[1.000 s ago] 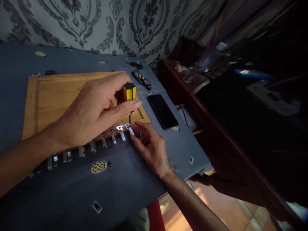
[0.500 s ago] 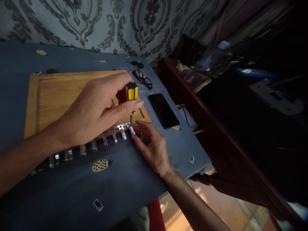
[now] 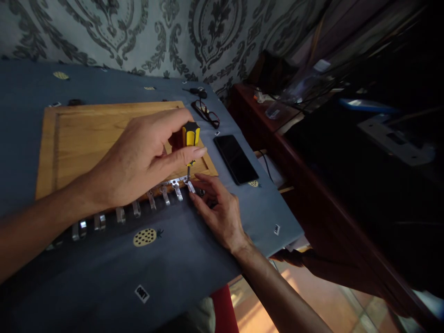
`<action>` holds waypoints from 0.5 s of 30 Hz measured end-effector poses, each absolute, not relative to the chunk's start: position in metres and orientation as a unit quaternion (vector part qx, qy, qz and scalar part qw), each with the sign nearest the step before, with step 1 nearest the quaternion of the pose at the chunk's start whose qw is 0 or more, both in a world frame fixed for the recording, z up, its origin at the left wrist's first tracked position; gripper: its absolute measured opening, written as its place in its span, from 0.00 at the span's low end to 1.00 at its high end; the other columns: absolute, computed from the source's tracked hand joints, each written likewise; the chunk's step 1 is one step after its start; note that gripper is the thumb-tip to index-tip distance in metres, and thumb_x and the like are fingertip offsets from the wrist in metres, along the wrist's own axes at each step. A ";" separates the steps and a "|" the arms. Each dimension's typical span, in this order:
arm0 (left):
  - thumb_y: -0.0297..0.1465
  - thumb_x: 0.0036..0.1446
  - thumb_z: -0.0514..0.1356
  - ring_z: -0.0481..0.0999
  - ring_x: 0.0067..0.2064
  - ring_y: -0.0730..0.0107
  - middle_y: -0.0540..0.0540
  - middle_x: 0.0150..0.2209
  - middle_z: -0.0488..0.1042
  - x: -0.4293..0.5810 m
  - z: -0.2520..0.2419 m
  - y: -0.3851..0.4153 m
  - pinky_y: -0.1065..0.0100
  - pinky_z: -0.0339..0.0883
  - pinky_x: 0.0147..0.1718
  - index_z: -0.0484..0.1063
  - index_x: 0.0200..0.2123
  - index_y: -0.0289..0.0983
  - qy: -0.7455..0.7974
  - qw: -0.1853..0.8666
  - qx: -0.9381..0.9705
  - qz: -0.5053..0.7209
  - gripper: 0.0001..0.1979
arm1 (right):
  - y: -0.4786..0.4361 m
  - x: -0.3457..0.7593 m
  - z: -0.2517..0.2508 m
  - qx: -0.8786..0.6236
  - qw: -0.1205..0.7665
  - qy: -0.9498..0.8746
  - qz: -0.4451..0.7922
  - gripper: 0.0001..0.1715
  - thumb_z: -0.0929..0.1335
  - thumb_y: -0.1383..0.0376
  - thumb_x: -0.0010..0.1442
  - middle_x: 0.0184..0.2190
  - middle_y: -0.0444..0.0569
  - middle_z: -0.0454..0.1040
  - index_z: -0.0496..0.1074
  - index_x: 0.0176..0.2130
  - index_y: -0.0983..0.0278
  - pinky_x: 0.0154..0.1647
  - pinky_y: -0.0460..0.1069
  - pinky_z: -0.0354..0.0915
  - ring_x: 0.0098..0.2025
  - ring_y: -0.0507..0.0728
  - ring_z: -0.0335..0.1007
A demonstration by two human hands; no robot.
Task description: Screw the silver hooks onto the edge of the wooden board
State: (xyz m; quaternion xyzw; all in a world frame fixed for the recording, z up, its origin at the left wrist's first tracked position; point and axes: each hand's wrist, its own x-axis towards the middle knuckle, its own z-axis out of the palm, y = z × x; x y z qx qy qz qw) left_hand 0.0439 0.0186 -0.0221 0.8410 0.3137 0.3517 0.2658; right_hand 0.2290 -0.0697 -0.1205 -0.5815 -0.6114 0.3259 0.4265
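Note:
My left hand (image 3: 138, 152) is wrapped round a yellow and black screwdriver (image 3: 191, 134), held upright. Its tip meets a screw spot on the rightmost metal clip (image 3: 190, 186), at the near edge of a wooden board (image 3: 90, 125) with a raised rim. My right hand (image 3: 222, 215) pinches that clip from the right with thumb and forefinger. Several more silver clips, such as one metal clip (image 3: 177, 191), stand out in a row along the same edge. Part of the board is hidden under my left hand and forearm.
A black phone (image 3: 236, 159) lies right of the board, with folded glasses (image 3: 206, 114) and a key (image 3: 197, 92) behind it. The blue patterned cloth (image 3: 166, 259) covers the table. On the right, a dark red cabinet (image 3: 249, 104) bears a clear plastic bottle (image 3: 308, 81).
The screwdriver handle has turned slightly in my left hand and shifted a little. My right hand stays at the clip.

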 end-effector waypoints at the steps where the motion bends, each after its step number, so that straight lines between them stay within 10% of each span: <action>1: 0.28 0.65 0.63 0.62 0.28 0.83 0.56 0.27 0.65 0.044 -0.021 0.018 0.75 0.54 0.28 0.64 0.30 0.35 0.312 0.263 0.843 0.351 0.13 | -0.070 0.229 -0.120 -0.581 0.427 -0.611 0.327 0.22 0.70 0.62 0.63 0.49 0.54 0.85 0.73 0.56 0.63 0.32 0.50 0.74 0.24 0.49 0.71; 15: 0.31 0.66 0.62 0.61 0.28 0.83 0.57 0.27 0.63 0.041 -0.024 0.021 0.75 0.52 0.29 0.60 0.28 0.36 0.288 0.238 0.860 0.347 0.16 | -0.070 0.230 -0.120 -0.591 0.413 -0.609 0.330 0.22 0.70 0.62 0.64 0.52 0.54 0.84 0.73 0.57 0.62 0.31 0.50 0.75 0.25 0.50 0.73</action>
